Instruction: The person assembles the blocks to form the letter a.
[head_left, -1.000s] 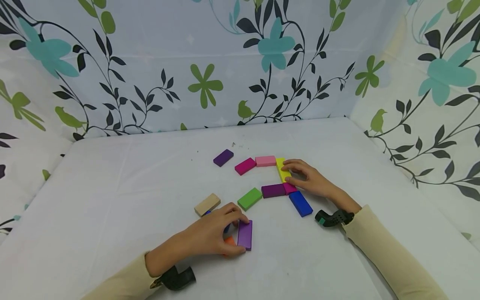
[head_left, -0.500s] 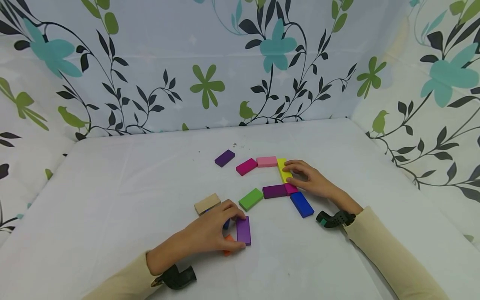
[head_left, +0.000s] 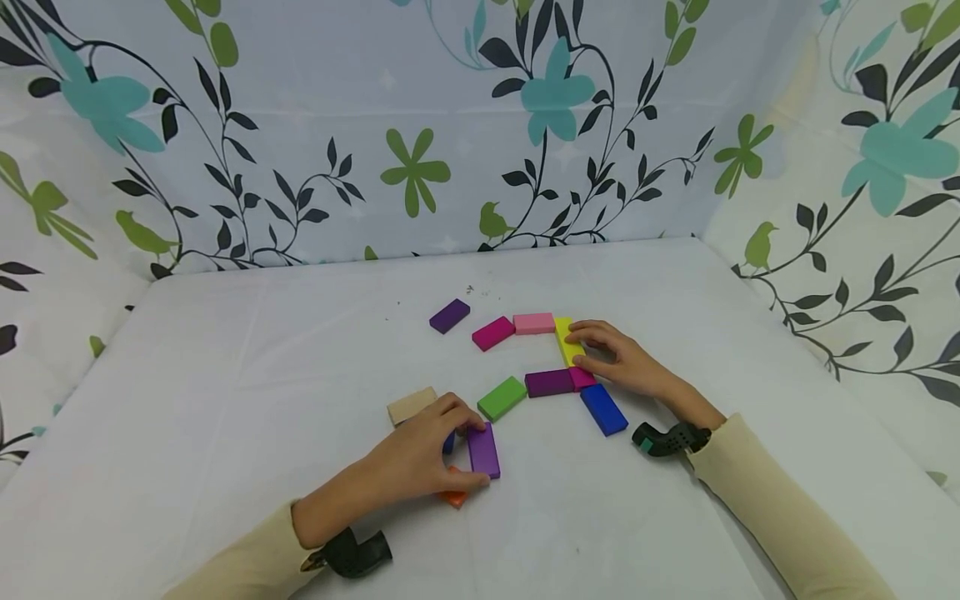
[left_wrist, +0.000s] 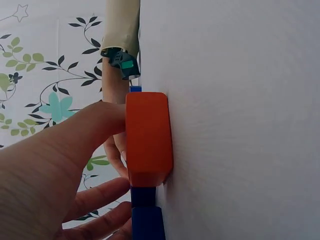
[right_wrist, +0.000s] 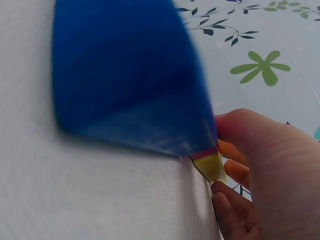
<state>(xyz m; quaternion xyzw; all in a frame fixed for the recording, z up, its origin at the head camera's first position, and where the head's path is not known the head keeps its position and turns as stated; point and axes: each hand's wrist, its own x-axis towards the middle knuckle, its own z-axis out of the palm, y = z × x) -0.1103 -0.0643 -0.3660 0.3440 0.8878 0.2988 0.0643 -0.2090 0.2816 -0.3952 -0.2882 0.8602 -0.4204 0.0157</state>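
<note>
In the head view, my left hand point(head_left: 420, 450) holds a light purple block point(head_left: 483, 452) by its two ends, thumb at the near end and a fingertip at the far end. An orange block point(head_left: 453, 499) pokes out beneath that thumb; it looms large in the left wrist view point(left_wrist: 148, 140). Part of a blue block point(head_left: 449, 443) shows behind the fingers, and a tan block point(head_left: 410, 406) lies beyond the hand, partly covered. Thumb and fingers of my right hand point(head_left: 618, 358) pinch the yellow block point(head_left: 567, 343), which touches a pink block point(head_left: 534, 323) and a magenta block point(head_left: 582, 379).
A dark purple block point(head_left: 549, 382) and a blue block point(head_left: 604, 409) adjoin the magenta one. Left of them sits a green block point(head_left: 502, 398). Farther back are another magenta block point(head_left: 492, 333) and a loose dark purple block point(head_left: 449, 317). White cloth point(head_left: 262, 375) covers the table; patterned cloth hangs behind.
My left hand has slid the light purple block away from me and slightly left, turning it a little, towards the green block. More of the orange block shows. My right hand stays on the yellow block.
</note>
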